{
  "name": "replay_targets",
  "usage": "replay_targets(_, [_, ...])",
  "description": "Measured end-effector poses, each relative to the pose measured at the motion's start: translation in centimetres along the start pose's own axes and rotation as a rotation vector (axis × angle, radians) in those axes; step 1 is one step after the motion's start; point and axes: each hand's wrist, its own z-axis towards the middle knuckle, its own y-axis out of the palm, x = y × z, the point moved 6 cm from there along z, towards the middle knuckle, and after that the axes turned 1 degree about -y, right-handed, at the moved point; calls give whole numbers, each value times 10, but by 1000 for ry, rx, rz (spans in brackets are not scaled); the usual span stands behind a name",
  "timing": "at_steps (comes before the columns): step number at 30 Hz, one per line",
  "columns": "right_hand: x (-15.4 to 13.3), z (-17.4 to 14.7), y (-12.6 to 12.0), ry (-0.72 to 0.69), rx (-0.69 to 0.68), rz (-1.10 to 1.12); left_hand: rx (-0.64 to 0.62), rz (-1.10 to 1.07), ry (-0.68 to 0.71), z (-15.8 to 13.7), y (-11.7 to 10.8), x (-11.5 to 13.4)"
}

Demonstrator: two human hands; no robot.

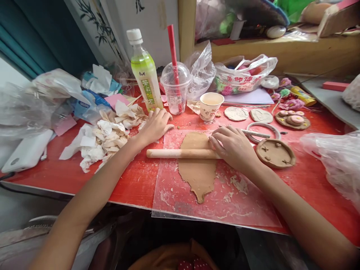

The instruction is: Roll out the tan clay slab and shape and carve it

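Observation:
A flat, uneven sheet of brown clay lies on a clear plastic mat. Across it rests a wooden rolling pin. My right hand is closed over the pin's right end, which it hides, with the thumb near the clay's edge. The pin's left end is bare. My left hand is off the pin, beside the base of a green drink bottle, its fingers loosely bent and thumb apart. Nothing shows in it; whether it touches the bottle I cannot tell.
Crumpled tissues lie left of the mat. Behind it stand a lidded plastic cup with a red straw and a paper cup. To the right are a round clay dish, a ring and a plastic bag.

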Motion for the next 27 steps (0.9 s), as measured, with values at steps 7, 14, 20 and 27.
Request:
replay_targets(7, [0, 0, 0, 8, -8, 22, 6, -222, 5, 3, -2, -18])
replay_targets(14, [4, -1, 4, 65, 0, 70, 157, -123, 125, -6, -44, 15])
replay_targets(20, [2, -8, 11, 139, -25, 5, 258, 53, 240, -29, -50, 97])
replay_targets(27, [18, 17, 4, 240, 155, -77, 144, 117, 85, 11, -24, 83])
